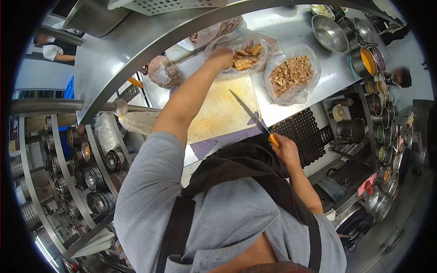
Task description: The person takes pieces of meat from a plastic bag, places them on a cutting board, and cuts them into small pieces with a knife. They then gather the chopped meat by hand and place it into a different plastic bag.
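My right hand (pixel 286 151) is wrapped round the orange handle of a knife (pixel 244 105). Its long blade points up and left over the near right part of a worn, cream-coloured cutting board (pixel 221 109). My left arm stretches across the board, and my left hand (pixel 221 58) is curled at the left rim of an open clear plastic bag (pixel 261 63). Large browned pieces of meat (pixel 247 58) lie in that bag, beside the hand. The fingertips are blurred and partly hidden. To the right stands another open plastic bag (pixel 291 75) full of small chopped brown pieces.
A tied bag of ground-looking food (pixel 164 72) sits left of the board. Purple cloth (pixel 223 140) sticks out beneath the board. A steel bowl (pixel 330 34) and pots (pixel 365 62) stand at the right. A metal shelf (pixel 150 38) overhangs the left side. People are in the background.
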Action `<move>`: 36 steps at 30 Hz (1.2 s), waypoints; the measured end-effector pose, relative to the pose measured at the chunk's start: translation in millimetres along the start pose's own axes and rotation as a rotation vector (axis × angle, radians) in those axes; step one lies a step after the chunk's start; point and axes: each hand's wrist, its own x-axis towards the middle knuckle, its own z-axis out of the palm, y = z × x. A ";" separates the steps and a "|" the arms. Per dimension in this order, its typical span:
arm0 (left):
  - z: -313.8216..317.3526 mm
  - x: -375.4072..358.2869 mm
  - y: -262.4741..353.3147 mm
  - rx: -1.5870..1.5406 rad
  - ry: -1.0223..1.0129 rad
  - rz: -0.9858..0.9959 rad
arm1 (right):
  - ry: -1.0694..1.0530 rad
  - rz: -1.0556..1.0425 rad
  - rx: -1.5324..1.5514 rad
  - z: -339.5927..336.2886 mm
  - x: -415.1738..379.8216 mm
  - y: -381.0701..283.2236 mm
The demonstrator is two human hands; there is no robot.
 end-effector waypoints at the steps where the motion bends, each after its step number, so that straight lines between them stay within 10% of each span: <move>1: -3.9 0.0 4.5 0.062 -0.105 -0.072 | 0.007 0.007 0.000 -0.4 -0.1 -1.5; 17: 17.1 4.7 -22.0 -0.198 0.103 -0.226 | -0.004 0.067 0.018 1.9 -1.5 -0.6; 29: 20.6 3.4 -56.4 -0.113 0.184 0.288 | -0.003 0.103 0.053 4.2 -3.2 -4.4; 36: -15.6 -19.6 -33.9 -0.673 0.395 0.112 | 0.022 0.069 0.042 6.9 -4.7 -4.2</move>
